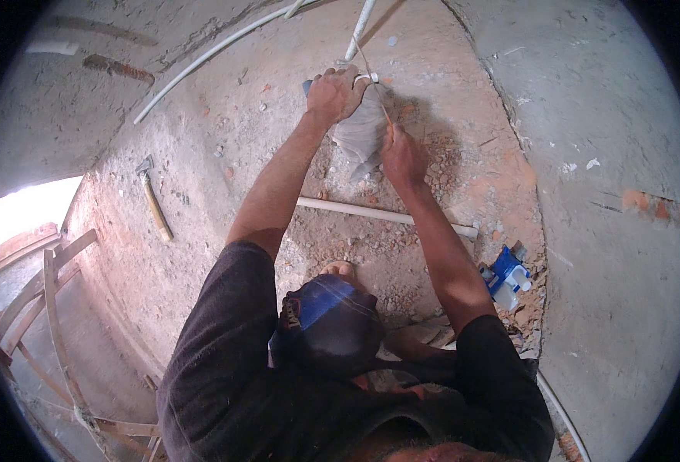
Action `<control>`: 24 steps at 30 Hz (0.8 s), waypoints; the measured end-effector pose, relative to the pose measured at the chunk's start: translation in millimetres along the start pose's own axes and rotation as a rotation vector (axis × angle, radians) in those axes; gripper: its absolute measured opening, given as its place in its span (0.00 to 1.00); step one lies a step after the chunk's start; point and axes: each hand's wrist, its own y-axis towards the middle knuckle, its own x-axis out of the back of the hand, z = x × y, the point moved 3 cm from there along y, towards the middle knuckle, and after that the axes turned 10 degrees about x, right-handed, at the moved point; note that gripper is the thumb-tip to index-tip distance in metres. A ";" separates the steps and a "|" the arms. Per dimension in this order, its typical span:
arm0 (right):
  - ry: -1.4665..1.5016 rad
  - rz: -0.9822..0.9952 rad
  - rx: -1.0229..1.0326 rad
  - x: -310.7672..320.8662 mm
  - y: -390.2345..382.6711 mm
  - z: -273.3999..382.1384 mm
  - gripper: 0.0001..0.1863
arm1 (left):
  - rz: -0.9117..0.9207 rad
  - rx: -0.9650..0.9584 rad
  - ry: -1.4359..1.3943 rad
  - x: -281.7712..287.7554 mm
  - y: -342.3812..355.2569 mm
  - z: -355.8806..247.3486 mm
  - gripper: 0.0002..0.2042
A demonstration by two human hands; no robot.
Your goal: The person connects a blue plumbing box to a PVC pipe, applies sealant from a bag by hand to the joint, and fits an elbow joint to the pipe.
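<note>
My left hand is closed over a short piece of white pipe, pressing it against the top of a rough grey block. Most of the pipe is hidden under the hand; its white end shows at the right. In my closed right hand is the orange handle of a long, thin tool, possibly a saw. The tool slants up and away, crossing the pipe's white end. Whether its edge touches the pipe I cannot tell.
Across the rubble-strewn floor in front of me lies a white pipe. A hammer rests to the left. Longer pipes lie farther off. At right, a blue-and-white package sits near the grey wall. Wooden boards stand lower left.
</note>
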 end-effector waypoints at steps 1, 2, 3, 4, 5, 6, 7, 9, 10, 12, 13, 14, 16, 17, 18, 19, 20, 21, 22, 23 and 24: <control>0.003 0.009 0.002 -1.3 0.2 0.3 0.16 | 0.006 0.007 0.005 -0.6 0.8 1.6 0.23; 0.001 -0.004 0.013 -1.4 0.7 0.0 0.15 | 0.015 0.010 0.012 -1.0 1.8 1.3 0.23; -0.002 -0.016 0.024 -2.0 1.4 0.4 0.15 | 0.023 0.013 0.019 -0.8 2.4 2.2 0.23; -0.005 -0.029 0.036 -3.0 2.5 1.1 0.15 | 0.031 0.016 0.027 -0.5 3.2 3.0 0.23; -0.002 -0.026 0.039 -2.6 4.8 2.8 0.15 | 0.040 0.018 0.026 -0.5 3.4 3.3 0.22; 0.000 -0.024 0.043 -1.9 8.9 5.1 0.14 | 0.048 0.020 0.025 -0.4 3.9 3.6 0.21; 0.003 -0.021 0.046 -2.7 13.0 6.6 0.14 | 0.057 0.023 0.024 -0.5 4.2 3.7 0.21; -0.005 -0.037 0.054 -9.6 25.7 4.6 0.10 | 0.068 0.042 0.021 -0.9 4.7 1.3 0.21; -0.010 -0.045 0.057 -13.0 32.6 3.8 0.09 | 0.073 0.051 0.019 -1.0 5.5 0.1 0.21; -0.041 -0.194 0.107 -17.8 41.9 8.1 0.08 | 0.072 0.057 0.025 -2.4 7.1 2.5 0.20; -0.057 -0.269 0.132 -18.7 42.6 9.0 0.08 | 0.071 0.060 0.027 -3.3 7.8 3.3 0.20; -0.037 -0.200 0.103 -18.4 42.2 7.2 0.08 | 0.077 0.059 0.025 -1.8 7.3 1.5 0.20; 0.004 -0.063 0.044 -14.6 37.2 0.5 0.08 | 0.088 0.056 0.020 1.0 4.6 -2.5 0.20; 0.015 -0.015 0.028 -9.2 30.3 1.3 0.09 | 0.053 0.040 0.009 0.4 5.1 0.3 0.20; 0.026 0.035 0.012 -2.8 18.6 2.2 0.09 | 0.019 0.024 -0.002 -2.2 5.6 4.0 0.21; 0.038 0.084 -0.003 0.8 12.2 3.9 0.09 | -0.016 0.010 -0.012 -4.6 5.5 8.0 0.21; 0.039 0.089 -0.019 4.6 12.1 4.7 0.09 | -0.026 -0.006 -0.005 -5.0 5.7 7.3 0.21; 0.040 0.095 -0.034 8.3 13.2 5.9 0.10 | -0.036 -0.022 0.003 -5.1 5.9 6.8 0.21; 0.042 0.100 -0.048 9.5 14.0 6.4 0.10 | -0.047 -0.036 0.011 -5.1 5.7 6.4 0.21; 0.020 0.053 -0.004 0.3 23.7 3.8 0.10 | -0.036 -0.023 0.014 -6.8 5.9 5.8 0.21; -0.006 0.007 0.039 -16.0 42.4 -1.6 0.10 | -0.024 -0.012 0.013 -9.3 6.4 4.2 0.21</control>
